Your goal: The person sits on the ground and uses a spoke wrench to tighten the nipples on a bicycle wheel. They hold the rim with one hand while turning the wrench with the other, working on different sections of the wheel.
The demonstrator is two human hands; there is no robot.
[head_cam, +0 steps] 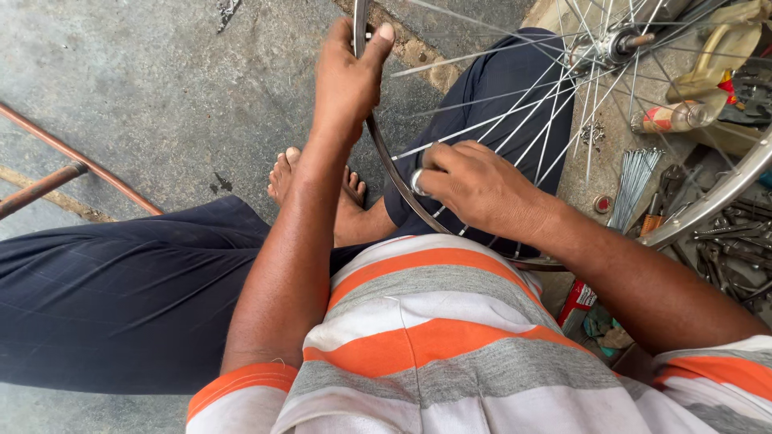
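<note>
Striped in orange, grey and white, the person's shirt (434, 337) fills the bottom of the view, with dark trousers (121, 297) spread over crossed legs and a bare foot (283, 175) on the concrete floor (161, 80). Across the lap stands a bicycle wheel (563, 112), its rim (386, 161) curving from the top of the view down past the knee and round to the right, spokes (498, 120) running up to the hub (619, 44) at upper right. Reaching straight forward, the left hand (346, 80) has its fingers (378, 40) curled tight around the rim near the top. With its forearm coming in from the lower right and the wrist bent, the right hand (474, 189) has its fingers pressed together, pinching a small round metal tool (418, 182) against the rim's inner side. Loose spokes (635, 181), a bottle (671, 118) and scattered tools (724, 241) lie on the floor at right.
</note>
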